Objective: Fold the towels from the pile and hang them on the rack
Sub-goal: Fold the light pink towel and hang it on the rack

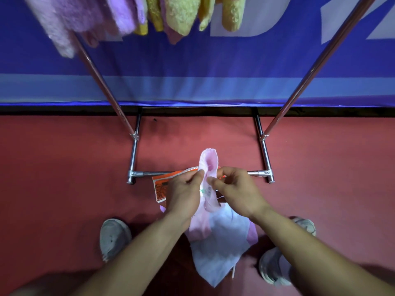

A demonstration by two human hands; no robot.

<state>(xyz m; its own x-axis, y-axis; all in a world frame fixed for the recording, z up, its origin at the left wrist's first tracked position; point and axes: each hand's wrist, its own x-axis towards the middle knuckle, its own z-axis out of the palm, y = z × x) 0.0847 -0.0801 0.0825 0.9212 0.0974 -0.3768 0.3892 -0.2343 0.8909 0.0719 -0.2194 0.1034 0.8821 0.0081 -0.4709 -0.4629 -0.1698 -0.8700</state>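
**Both hands pinching a pink towel in front of the rack**

My left hand (185,193) and right hand (237,192) meet close together, thumbs and forefingers closed on the pink towel (208,165). Pinch points sit nearly touching, either side of a small label on the cloth. Above the grip a rounded loop of towel sticks up; below it the rest hangs down between my forearms, pink on the sides, a paler whitish panel lower. The bottom corner dangles between my shoes (114,238).

Just behind my hands, partly hidden by them, an orange printed bag (160,186) lies on the red floor (64,167), touching the near base bar of the rack (134,154). Rack base is beyond the grip; its two slanted poles rise up and away left and right. Far above the grip, towels already hang (179,13) on the top: purple-pink ones left, yellow ones right of them, blurred. Blue banner (192,67) behind the rack.
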